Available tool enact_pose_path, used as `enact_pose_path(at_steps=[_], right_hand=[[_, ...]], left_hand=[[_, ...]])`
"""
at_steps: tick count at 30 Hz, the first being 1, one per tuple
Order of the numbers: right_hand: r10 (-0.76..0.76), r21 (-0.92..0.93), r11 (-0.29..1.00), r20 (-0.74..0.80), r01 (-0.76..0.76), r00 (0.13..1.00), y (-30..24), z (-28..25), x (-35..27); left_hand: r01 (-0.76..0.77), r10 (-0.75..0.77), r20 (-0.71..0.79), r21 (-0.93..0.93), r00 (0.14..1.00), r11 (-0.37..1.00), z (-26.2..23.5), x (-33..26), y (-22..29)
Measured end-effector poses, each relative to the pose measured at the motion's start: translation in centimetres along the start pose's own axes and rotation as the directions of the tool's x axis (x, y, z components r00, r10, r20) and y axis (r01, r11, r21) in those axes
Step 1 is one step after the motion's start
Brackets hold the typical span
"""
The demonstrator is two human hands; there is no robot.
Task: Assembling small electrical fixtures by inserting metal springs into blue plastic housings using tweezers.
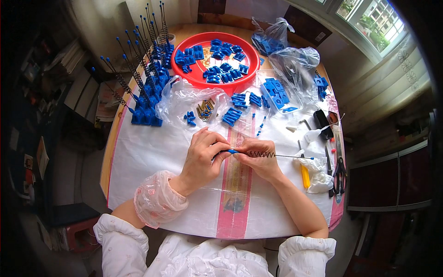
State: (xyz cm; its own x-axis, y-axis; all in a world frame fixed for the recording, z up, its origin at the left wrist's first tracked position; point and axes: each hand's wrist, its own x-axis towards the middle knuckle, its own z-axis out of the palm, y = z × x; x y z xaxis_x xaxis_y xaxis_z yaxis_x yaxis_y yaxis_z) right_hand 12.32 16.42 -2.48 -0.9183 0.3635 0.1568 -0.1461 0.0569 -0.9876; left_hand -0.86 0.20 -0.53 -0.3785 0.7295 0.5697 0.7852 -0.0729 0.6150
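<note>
White sheeting covers the table (152,184), with a row of finished blue spring stands (145,87) at far left. Left hand (203,159) pinches a small blue piece (232,151), fingers closed; right hand (263,159) curls round the wire spring (263,154), its fingertips hidden. Beyond, a red tray (184,71).

A white ruffled blouse with gathered short sleeves covers the torso; the left hand (203,157) has a translucent pink plastic sleeve cover (156,199) behind its wrist, while the right hand (263,161) and forearm are bare.
</note>
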Motion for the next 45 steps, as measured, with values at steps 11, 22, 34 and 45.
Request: enact_pose_path(at_steps=[11,22,34,45], right_hand=[[0.034,-0.038,0.999,0.005,-0.033,0.999,-0.12,0.03,0.01],[0.040,0.018,0.999,0.016,-0.040,0.999,0.18,0.01,0.01],[0.054,0.044,0.998,0.021,-0.055,0.998,-0.11,0.13,-0.01],[0.058,0.043,0.997,0.023,-0.059,0.998,-0.07,0.10,0.03]], left_hand=[[0.060,-0.059,0.026,-0.035,0.998,0.998,0.19,-0.28,0.01],[0.086,-0.084,0.041,-0.053,0.996,0.995,0.29,-0.41,-0.10],[0.089,-0.087,0.042,-0.058,0.995,0.994,0.27,-0.44,-0.18],[0.136,-0.131,0.054,-0.102,0.990,0.985,0.20,-0.46,-0.10]])
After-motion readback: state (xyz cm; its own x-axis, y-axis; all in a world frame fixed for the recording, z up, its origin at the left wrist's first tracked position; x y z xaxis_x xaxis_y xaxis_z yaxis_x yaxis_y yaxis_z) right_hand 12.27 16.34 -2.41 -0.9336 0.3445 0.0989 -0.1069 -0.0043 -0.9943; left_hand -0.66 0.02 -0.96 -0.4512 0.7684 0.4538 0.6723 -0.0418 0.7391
